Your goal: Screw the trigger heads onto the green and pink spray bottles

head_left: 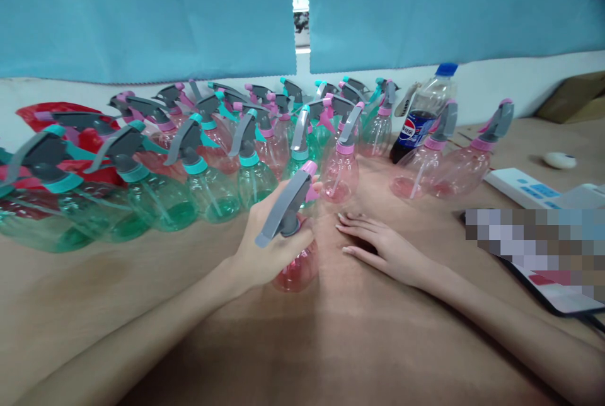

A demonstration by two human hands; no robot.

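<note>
My left hand (265,236) is wrapped round the neck of a pink spray bottle (297,267) with a grey and pink trigger head, which stands upright on the table (283,343). To the right of it, my right hand (378,239) lies on the tabletop, fingers stretched out and nothing in them. Just beyond my hands stands another pink spray bottle (339,176). A row of green spray bottles (163,204) with teal collars runs off to the left. Further pink and green ones crowd behind, partly hidden by the front row.
Two pink spray bottles (466,166) stand at the right, close to a cola bottle (418,119) with a blue cap. A white power strip (520,185), a tablet-like device (558,299) and a white oval object (559,160) lie farther right. A blue curtain (142,15) hangs behind.
</note>
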